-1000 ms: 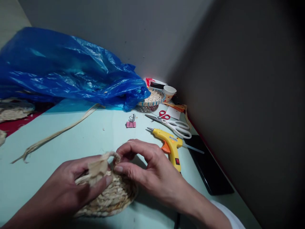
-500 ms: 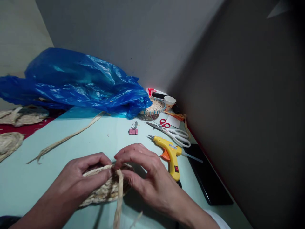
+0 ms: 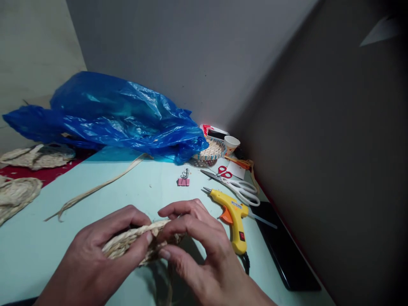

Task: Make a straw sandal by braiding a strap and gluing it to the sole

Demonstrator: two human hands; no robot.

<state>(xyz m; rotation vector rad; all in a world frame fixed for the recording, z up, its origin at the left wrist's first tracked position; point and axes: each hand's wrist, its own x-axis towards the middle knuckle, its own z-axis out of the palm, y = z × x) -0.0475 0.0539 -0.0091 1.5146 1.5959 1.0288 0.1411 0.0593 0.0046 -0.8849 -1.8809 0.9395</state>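
Left hand [image 3: 87, 259] pinches the woven piece [image 3: 123, 243]; right hand [image 3: 210, 246] curls at its edge, whether pinching, unclear.

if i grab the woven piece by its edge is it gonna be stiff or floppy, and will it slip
The woven piece is probably fairly stiff, as its braided rows sit close together. Its ridged surface looks unlikely to slip, and its thin, straw-like strands suggest little weight.
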